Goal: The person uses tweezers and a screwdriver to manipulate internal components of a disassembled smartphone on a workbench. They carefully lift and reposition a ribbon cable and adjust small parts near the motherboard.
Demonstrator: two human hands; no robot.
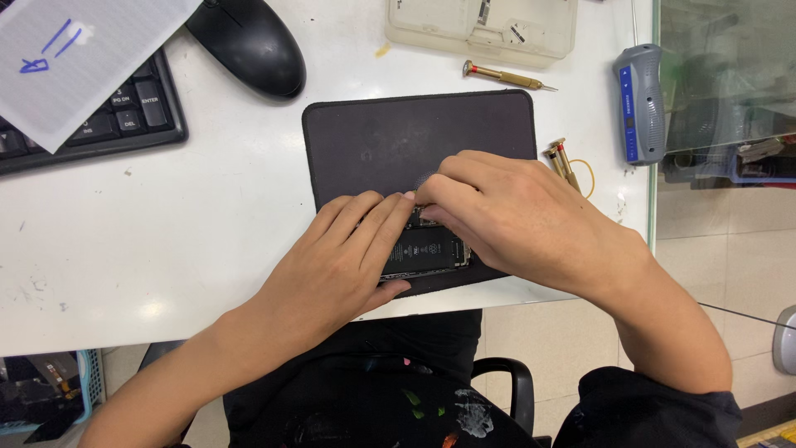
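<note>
Phone (427,251): lay opened on my mat (373,141), near its 6 o'clock edge.
Left hand (344,257): my fingers lay flat, steadying the phone.
Right hand (506,211): my fingertips pinched at the phone's 12 o'clock end; what they held, I cannot tell.

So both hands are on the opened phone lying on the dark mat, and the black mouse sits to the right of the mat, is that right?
Not quite. The head view shows the black mouse above and to the left of the dark mat, beside the keyboard. The rest holds: the left hand and right hand both rest on the opened phone lying on that mat.
</note>
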